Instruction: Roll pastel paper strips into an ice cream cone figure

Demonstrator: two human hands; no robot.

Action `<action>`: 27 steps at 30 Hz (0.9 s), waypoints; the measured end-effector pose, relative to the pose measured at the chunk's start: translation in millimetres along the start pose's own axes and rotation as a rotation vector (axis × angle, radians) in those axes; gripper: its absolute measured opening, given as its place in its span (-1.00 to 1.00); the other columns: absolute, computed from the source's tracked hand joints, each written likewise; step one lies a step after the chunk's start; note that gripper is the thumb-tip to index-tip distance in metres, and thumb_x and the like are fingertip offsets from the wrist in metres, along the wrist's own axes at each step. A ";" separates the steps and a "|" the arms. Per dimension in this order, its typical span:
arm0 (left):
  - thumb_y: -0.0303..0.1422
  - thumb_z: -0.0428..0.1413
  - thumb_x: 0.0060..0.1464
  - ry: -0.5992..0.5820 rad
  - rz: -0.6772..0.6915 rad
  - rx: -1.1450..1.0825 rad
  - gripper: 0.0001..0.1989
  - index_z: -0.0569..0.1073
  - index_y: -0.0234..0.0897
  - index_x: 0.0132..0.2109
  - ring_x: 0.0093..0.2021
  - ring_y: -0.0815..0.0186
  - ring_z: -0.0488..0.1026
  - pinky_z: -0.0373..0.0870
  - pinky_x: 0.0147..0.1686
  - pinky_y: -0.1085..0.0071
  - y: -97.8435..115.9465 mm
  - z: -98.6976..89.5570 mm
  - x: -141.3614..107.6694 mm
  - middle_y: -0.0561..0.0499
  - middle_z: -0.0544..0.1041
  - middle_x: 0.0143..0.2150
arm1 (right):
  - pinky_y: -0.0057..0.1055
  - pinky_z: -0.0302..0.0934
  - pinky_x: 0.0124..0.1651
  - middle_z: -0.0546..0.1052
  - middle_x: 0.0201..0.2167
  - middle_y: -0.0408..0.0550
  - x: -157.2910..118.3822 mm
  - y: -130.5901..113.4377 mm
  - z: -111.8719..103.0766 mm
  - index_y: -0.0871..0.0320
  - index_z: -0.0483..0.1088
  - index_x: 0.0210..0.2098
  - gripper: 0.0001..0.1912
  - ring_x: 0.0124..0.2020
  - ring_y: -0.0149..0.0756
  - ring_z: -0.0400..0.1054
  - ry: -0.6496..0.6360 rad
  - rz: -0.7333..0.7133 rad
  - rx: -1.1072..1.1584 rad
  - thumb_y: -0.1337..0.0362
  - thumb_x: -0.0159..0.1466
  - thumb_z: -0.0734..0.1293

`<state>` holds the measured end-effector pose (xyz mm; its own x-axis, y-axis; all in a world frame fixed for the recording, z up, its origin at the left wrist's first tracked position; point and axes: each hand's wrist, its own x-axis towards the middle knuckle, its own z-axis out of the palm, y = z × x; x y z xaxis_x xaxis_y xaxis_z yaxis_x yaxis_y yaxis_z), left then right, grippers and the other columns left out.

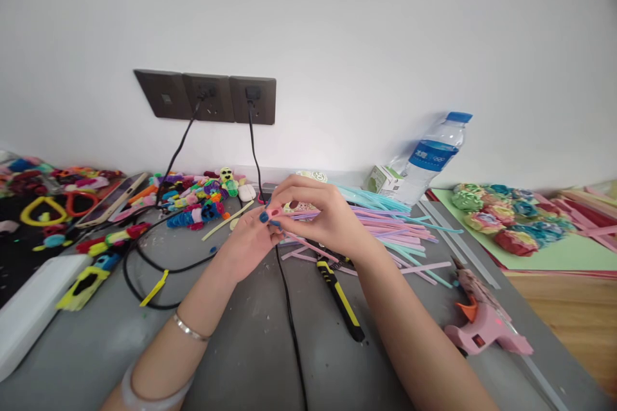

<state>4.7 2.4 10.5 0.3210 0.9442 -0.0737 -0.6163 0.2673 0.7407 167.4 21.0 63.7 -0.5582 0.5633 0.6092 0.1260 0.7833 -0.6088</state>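
Both hands are raised over the middle of the grey worktop (231, 359), fingertips meeting, with a small pink piece (276, 212) between them, mostly hidden by the fingers. The right hand (315, 212) has its grip drawn nearly closed, thumb and forefinger pinched on that piece; the left hand (253, 234) comes up to it from the other side, its fingers bent in, though I cannot tell how tightly its own grip is closed or whether it has hold of the piece too. Dark blue nails show where the fingers meet, and a silver bracelet (190, 327) circles the left wrist. Behind and beside the right hand lies a loose heap of pastel pipe cleaners (400, 228) — pink, lilac and aqua — with a black-and-yellow tool handle (343, 302) slanting out toward the near edge. A black power cord (289, 321) runs beneath the hands. To the right, a pink glue gun (486, 331) rests near the worktop's edge; farther back, a water bottle (431, 157) stands beside a small carton (384, 180), and ruffled flowers (518, 241) lie on green paper (559, 261). At left, bright fuzzy ornaments (197, 199) are strewn near a phone (113, 199).
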 end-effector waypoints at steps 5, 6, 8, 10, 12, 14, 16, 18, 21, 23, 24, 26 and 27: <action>-0.16 0.42 -0.25 -0.004 0.000 0.000 -0.64 0.55 -0.30 -0.37 -0.42 0.42 0.37 0.37 -0.31 0.47 -0.3 -0.5 -0.4 0.07 0.47 -0.45 | -0.38 0.33 -0.21 0.51 -0.23 0.01 0.0 -0.2 -0.1 0.17 0.49 -0.25 -0.91 -0.21 -0.29 0.41 0.002 0.006 0.004 0.37 0.30 0.32; -0.16 0.42 -0.24 -0.006 -0.001 0.001 -0.64 0.55 -0.30 -0.37 -0.42 0.42 0.37 0.37 -0.31 0.47 -0.4 -0.7 -0.4 0.07 0.47 -0.44 | -0.38 0.33 -0.21 0.51 -0.23 0.01 0.0 -0.2 -0.1 0.17 0.49 -0.25 -0.91 -0.21 -0.29 0.41 0.001 0.006 0.004 0.37 0.30 0.32; -0.15 0.42 -0.24 -0.008 -0.003 0.001 -0.64 0.55 -0.30 -0.37 -0.41 0.42 0.38 0.38 -0.31 0.46 -0.6 -0.9 -0.3 0.07 0.47 -0.44 | -0.39 0.33 -0.21 0.51 -0.23 0.01 0.1 -0.2 0.0 0.18 0.49 -0.25 -0.91 -0.21 -0.30 0.41 0.002 0.003 0.002 0.38 0.30 0.32; -0.16 0.42 -0.24 -0.006 -0.001 -0.004 -0.65 0.54 -0.29 -0.38 -0.40 0.41 0.39 0.38 -0.31 0.46 -0.5 -0.8 -0.3 0.08 0.48 -0.44 | -0.38 0.34 -0.21 0.51 -0.24 0.01 0.0 -0.1 0.2 0.18 0.49 -0.26 -0.91 -0.21 -0.29 0.42 0.005 0.000 -0.001 0.37 0.30 0.32; -0.16 0.42 -0.24 -0.005 0.005 -0.009 -0.65 0.53 -0.29 -0.39 -0.40 0.40 0.40 0.38 -0.31 0.46 -0.3 -0.6 -0.4 0.08 0.48 -0.44 | -0.36 0.34 -0.19 0.51 -0.24 0.01 -0.1 0.0 0.5 0.17 0.49 -0.26 -0.91 -0.21 -0.29 0.42 0.008 0.000 -0.001 0.35 0.31 0.32; -0.16 0.42 -0.23 -0.007 0.005 -0.007 -0.65 0.54 -0.29 -0.38 -0.39 0.39 0.41 0.38 -0.30 0.44 -0.1 -0.4 -0.5 0.07 0.49 -0.43 | -0.36 0.34 -0.19 0.51 -0.24 0.02 -0.2 0.2 0.6 0.17 0.49 -0.25 -0.91 -0.21 -0.28 0.42 0.008 0.000 0.001 0.35 0.31 0.32; -0.15 0.42 -0.23 -0.010 0.001 0.000 -0.65 0.54 -0.29 -0.37 -0.37 0.37 0.42 0.37 -0.31 0.44 0.1 -0.5 -0.5 0.06 0.49 -0.43 | -0.36 0.34 -0.20 0.51 -0.23 0.02 -0.1 0.3 0.4 0.17 0.49 -0.25 -0.91 -0.21 -0.28 0.42 0.006 -0.002 0.000 0.35 0.31 0.31; -0.15 0.42 -0.24 -0.008 -0.001 0.003 -0.64 0.54 -0.29 -0.37 -0.37 0.37 0.41 0.36 -0.32 0.44 0.1 -0.5 -0.5 0.06 0.49 -0.44 | -0.36 0.34 -0.21 0.51 -0.23 0.03 0.1 0.2 0.1 0.17 0.48 -0.25 -0.91 -0.21 -0.27 0.42 0.002 -0.005 -0.005 0.36 0.31 0.31; -0.16 0.42 -0.24 -0.005 0.005 -0.006 -0.65 0.53 -0.29 -0.39 -0.39 0.38 0.40 0.35 -0.32 0.44 0.0 -0.6 -0.5 0.07 0.48 -0.44 | -0.37 0.33 -0.21 0.51 -0.23 0.02 0.4 -0.1 -0.5 0.17 0.48 -0.25 -0.92 -0.20 -0.28 0.42 -0.004 -0.008 -0.008 0.37 0.31 0.32; -0.16 0.42 -0.24 -0.009 0.006 -0.011 -0.65 0.52 -0.29 -0.40 -0.41 0.40 0.39 0.34 -0.34 0.45 -0.1 -0.5 -0.5 0.07 0.48 -0.45 | -0.38 0.33 -0.20 0.51 -0.23 0.02 0.4 -0.2 -0.7 0.17 0.48 -0.25 -0.92 -0.20 -0.28 0.42 -0.006 -0.010 -0.005 0.37 0.31 0.32; -0.16 0.42 -0.24 -0.011 0.005 -0.011 -0.65 0.52 -0.29 -0.40 -0.42 0.40 0.39 0.33 -0.35 0.46 -0.1 -0.4 -0.5 0.08 0.47 -0.45 | -0.37 0.33 -0.20 0.51 -0.23 0.02 0.4 -0.2 -0.8 0.17 0.48 -0.25 -0.92 -0.20 -0.28 0.42 -0.006 -0.010 -0.004 0.36 0.31 0.32; -0.16 0.42 -0.24 -0.011 0.003 -0.011 -0.65 0.51 -0.30 -0.41 -0.43 0.42 0.37 0.33 -0.36 0.47 -0.1 -0.3 -0.5 0.08 0.47 -0.46 | -0.37 0.33 -0.20 0.51 -0.23 0.03 0.3 0.0 -0.7 0.17 0.49 -0.25 -0.91 -0.20 -0.27 0.42 -0.006 -0.009 -0.001 0.35 0.31 0.32; -0.16 0.43 -0.25 -0.010 0.004 -0.013 -0.64 0.51 -0.30 -0.41 -0.43 0.42 0.37 0.33 -0.37 0.48 -0.1 -0.2 -0.4 0.08 0.46 -0.46 | -0.37 0.33 -0.20 0.51 -0.23 0.03 0.2 0.1 -0.6 0.17 0.49 -0.25 -0.91 -0.20 -0.27 0.42 -0.007 -0.009 0.000 0.34 0.32 0.31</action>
<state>4.4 2.0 10.3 0.3256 0.9434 -0.0640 -0.6270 0.2660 0.7322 167.8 21.3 64.0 -0.5646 0.5545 0.6113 0.1209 0.7883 -0.6033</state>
